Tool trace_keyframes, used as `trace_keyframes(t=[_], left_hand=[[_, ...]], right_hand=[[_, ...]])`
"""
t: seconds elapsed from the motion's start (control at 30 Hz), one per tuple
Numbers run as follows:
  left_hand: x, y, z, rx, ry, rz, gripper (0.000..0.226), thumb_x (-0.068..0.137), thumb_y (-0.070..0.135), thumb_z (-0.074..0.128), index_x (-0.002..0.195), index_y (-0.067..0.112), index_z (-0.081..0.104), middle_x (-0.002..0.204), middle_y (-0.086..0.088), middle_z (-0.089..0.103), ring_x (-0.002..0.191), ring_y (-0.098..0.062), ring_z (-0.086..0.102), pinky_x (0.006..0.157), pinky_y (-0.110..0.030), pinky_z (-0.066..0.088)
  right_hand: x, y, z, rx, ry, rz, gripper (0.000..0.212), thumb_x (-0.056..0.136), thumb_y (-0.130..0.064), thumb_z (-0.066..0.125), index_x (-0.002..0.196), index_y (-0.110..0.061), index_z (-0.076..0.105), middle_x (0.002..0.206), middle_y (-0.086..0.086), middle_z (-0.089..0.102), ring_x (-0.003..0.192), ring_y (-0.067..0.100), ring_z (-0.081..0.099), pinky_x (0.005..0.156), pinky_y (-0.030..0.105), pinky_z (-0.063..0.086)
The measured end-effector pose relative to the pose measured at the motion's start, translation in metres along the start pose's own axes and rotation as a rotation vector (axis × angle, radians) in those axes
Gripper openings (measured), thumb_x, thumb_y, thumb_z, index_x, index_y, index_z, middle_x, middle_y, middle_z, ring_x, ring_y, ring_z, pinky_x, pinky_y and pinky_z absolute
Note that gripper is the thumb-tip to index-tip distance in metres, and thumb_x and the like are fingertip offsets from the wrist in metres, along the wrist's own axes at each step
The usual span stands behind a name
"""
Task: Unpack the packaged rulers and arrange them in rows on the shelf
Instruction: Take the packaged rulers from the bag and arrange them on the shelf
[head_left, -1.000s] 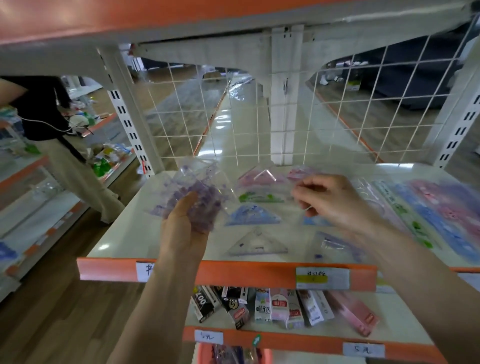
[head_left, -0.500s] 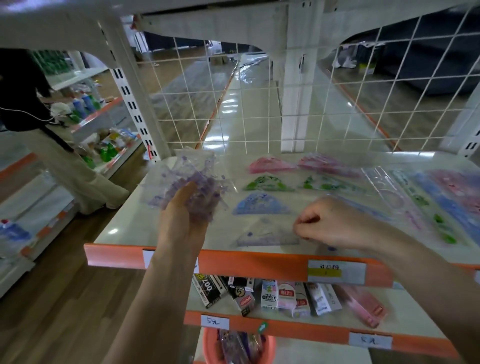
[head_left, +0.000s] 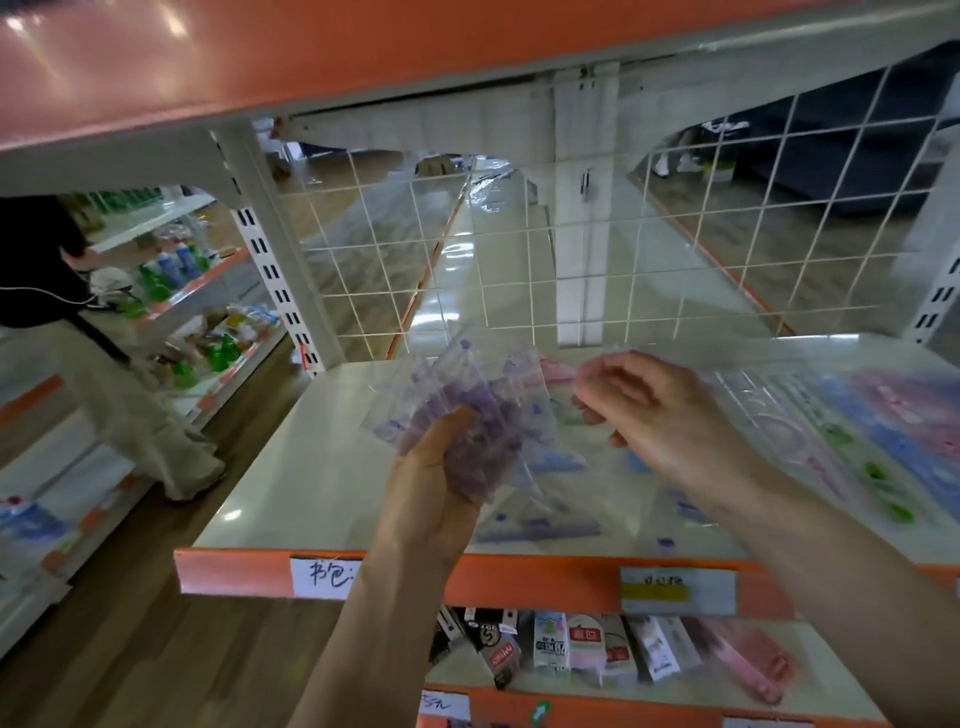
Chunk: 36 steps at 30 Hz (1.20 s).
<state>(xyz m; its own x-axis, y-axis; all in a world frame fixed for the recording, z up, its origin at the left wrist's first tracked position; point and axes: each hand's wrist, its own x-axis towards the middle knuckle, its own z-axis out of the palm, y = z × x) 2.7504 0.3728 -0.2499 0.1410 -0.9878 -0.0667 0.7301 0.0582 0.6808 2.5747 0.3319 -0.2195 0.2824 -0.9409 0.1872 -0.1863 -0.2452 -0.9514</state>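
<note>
Gripping a clear pack of purple rulers, the left hand has its thumb pressed on the near face and its fingers wrapped behind. The pack is tilted and held in the air above the front left part of the shelf, touching nothing below.

The right hand is just beside the pack's right edge, fingers curled and the tips drawn together near the thumb. Blur and clear film make it impossible to tell whether they pinch the wrapper.

Under both hands, flat on the white shelf: purple and blue set squares, laid in rows. Farther right lie long rulers in blue, green and pink, side by side.

The shelf's orange front lip carries two paper labels. A white wire grid forms the back. The lower shelf holds small boxes. Another person stands far left, in the aisle.
</note>
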Motion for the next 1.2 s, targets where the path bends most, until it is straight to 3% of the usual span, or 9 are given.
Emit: trace_keyframes(t=[0.1,0.27,0.47,0.63,0.83,0.9,0.97,1.13,1.2], left_hand=[[-0.002,-0.006,0.005,0.077,0.003,-0.006,0.03,0.072,0.006,0.061,0.102,0.004,0.059,0.079,-0.011,0.07,0.074,-0.023,0.072,0.065,-0.038,0.06],[-0.001,-0.018,0.018,0.076,0.011,-0.065,0.035,0.07,0.004,0.062,0.105,0.002,0.059,0.082,-0.015,0.068,0.076,-0.026,0.071,0.059,-0.035,0.056],[0.004,-0.036,0.045,0.152,0.005,-0.104,0.023,0.072,0.0,0.061,0.094,0.001,0.065,0.081,-0.016,0.069,0.068,-0.026,0.069,0.057,-0.037,0.057],[0.007,-0.05,0.063,0.146,-0.037,-0.167,0.011,0.079,0.0,0.06,0.083,0.004,0.07,0.078,-0.015,0.069,0.069,-0.027,0.069,0.061,-0.043,0.06],[0.008,-0.066,0.078,0.11,-0.089,-0.301,0.035,0.067,0.008,0.065,0.099,-0.004,0.067,0.084,-0.016,0.068,0.077,-0.028,0.067,0.072,-0.045,0.057],[0.008,-0.068,0.078,0.108,-0.086,-0.295,0.027,0.07,0.009,0.064,0.095,-0.002,0.066,0.075,-0.013,0.067,0.073,-0.026,0.066,0.068,-0.042,0.06],[0.008,-0.069,0.079,0.106,-0.061,-0.289,0.024,0.072,0.009,0.062,0.093,-0.001,0.065,0.07,-0.012,0.066,0.061,-0.021,0.068,0.049,-0.028,0.058],[0.004,-0.059,0.078,0.084,-0.033,-0.306,0.047,0.073,0.01,0.061,0.119,0.003,0.058,0.103,-0.018,0.062,0.055,-0.015,0.068,0.041,-0.02,0.05],[0.006,-0.055,0.071,0.08,-0.023,-0.265,0.048,0.073,0.009,0.061,0.12,0.002,0.058,0.104,-0.019,0.062,0.058,-0.017,0.069,0.051,-0.028,0.056]], right_hand=[[0.002,0.003,0.002,-0.024,-0.021,0.028,0.007,0.083,-0.031,0.066,0.088,-0.025,0.065,0.086,-0.009,0.07,0.08,0.003,0.065,0.068,0.017,0.044],[0.0,0.011,-0.006,0.047,0.067,0.076,0.013,0.085,-0.012,0.066,0.085,-0.025,0.062,0.061,-0.013,0.065,0.055,-0.002,0.058,0.053,0.016,0.045],[-0.005,0.016,-0.028,0.04,0.162,0.131,0.018,0.084,-0.016,0.069,0.093,-0.028,0.059,0.071,-0.005,0.067,0.058,0.004,0.059,0.051,0.015,0.046],[-0.012,0.019,-0.05,0.049,0.226,0.176,0.024,0.085,-0.015,0.069,0.107,-0.018,0.06,0.079,0.001,0.067,0.056,-0.001,0.059,0.051,0.013,0.046],[-0.022,0.022,-0.066,0.051,0.236,0.2,0.02,0.085,-0.015,0.068,0.102,-0.021,0.061,0.074,-0.002,0.065,0.056,-0.002,0.059,0.053,0.014,0.046],[-0.023,0.024,-0.069,0.043,0.213,0.203,0.023,0.083,-0.016,0.07,0.099,-0.029,0.061,0.076,-0.002,0.065,0.062,0.004,0.059,0.061,0.019,0.048],[-0.024,0.025,-0.07,0.041,0.217,0.189,0.025,0.082,-0.016,0.071,0.097,-0.033,0.062,0.078,-0.004,0.064,0.065,0.005,0.058,0.067,0.02,0.048],[-0.022,0.019,-0.074,0.113,0.365,0.142,0.017,0.081,-0.012,0.071,0.085,-0.029,0.071,0.077,-0.01,0.07,0.072,0.002,0.063,0.071,0.018,0.05],[-0.021,0.014,-0.077,0.237,0.402,0.133,0.018,0.083,-0.008,0.068,0.083,-0.026,0.069,0.066,-0.009,0.07,0.064,0.002,0.063,0.064,0.018,0.053]])
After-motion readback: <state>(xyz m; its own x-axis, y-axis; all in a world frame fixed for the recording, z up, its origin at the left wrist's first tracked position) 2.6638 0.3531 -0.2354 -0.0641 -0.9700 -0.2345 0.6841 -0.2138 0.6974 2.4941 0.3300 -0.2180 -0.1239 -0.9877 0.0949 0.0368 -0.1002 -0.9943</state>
